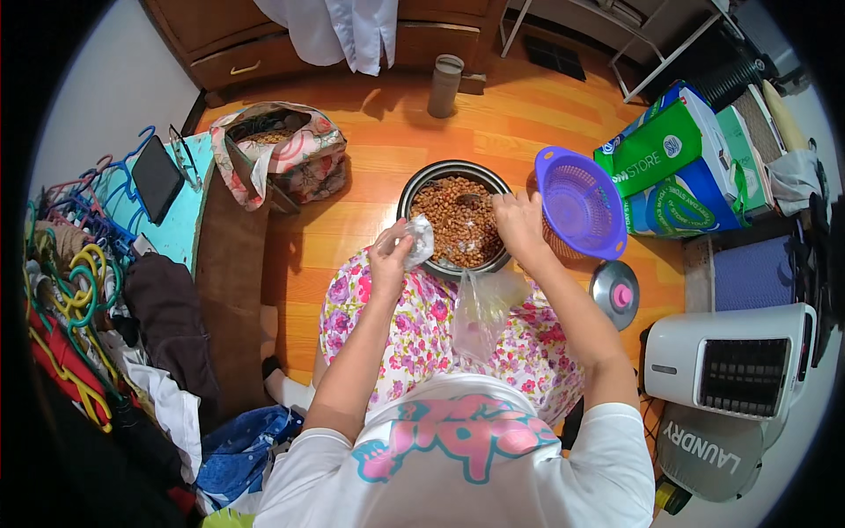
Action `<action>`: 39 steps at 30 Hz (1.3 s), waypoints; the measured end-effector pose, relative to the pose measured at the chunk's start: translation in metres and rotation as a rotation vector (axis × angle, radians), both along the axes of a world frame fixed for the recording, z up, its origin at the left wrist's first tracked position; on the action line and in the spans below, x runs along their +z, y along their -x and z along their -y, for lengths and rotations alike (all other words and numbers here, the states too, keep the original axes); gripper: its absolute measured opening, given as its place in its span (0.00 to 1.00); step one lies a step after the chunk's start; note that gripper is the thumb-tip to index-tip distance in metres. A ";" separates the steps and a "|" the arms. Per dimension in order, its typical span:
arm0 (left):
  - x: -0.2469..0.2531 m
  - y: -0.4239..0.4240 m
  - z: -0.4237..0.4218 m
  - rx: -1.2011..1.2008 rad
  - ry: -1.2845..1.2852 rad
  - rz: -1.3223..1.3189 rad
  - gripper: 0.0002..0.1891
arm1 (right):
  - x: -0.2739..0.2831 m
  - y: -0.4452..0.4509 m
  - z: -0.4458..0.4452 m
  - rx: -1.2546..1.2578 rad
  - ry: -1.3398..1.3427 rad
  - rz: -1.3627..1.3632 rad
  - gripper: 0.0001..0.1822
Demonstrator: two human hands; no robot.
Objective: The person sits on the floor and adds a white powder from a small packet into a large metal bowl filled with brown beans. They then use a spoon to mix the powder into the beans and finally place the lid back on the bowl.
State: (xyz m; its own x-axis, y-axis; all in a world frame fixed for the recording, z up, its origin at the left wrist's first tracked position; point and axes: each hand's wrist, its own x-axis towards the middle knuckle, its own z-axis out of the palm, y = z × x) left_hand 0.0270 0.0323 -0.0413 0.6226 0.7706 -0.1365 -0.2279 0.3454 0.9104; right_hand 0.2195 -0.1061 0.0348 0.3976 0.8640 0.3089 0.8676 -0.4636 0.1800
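A round metal pot [409,191] stands on the floor before me, filled with brown peanuts or beans [449,218]. White specks lie on top of them near the pot's near side. My left hand [393,254] pinches a small clear plastic bag [421,243] with something white in it, at the pot's left rim. Over the pot's right side, my right hand [520,221] grips a spoon [469,198] whose bowl rests among the brown pieces; the fingers mostly hide its handle. A larger clear plastic bag [485,310] lies on my floral-clad lap, against the pot.
To the right stand a purple plastic colander [574,198], a pot lid [614,294] with pink knob and an air cooler [713,360]. A floral bag [310,158] sits left, a tumbler [445,86] beyond the pot. Hangers [86,284] and a phone [157,178] are at far left.
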 end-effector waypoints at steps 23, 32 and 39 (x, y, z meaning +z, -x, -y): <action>0.010 -0.002 0.004 -0.040 0.001 -0.031 0.22 | -0.006 0.002 0.007 0.082 0.029 -0.106 0.04; 0.005 -0.004 0.004 -0.049 -0.012 0.007 0.21 | -0.040 0.005 0.008 0.253 0.159 -0.112 0.05; 0.006 -0.003 0.007 -0.070 0.052 0.021 0.21 | -0.040 0.027 0.028 0.054 0.181 -0.300 0.05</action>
State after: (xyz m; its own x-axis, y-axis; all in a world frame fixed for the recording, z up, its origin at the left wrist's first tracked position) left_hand 0.0305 0.0250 -0.0351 0.6776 0.7174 -0.1617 -0.2205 0.4080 0.8859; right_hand 0.1925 -0.1340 -0.0048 0.3999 0.9162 0.0255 0.9166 -0.3997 -0.0121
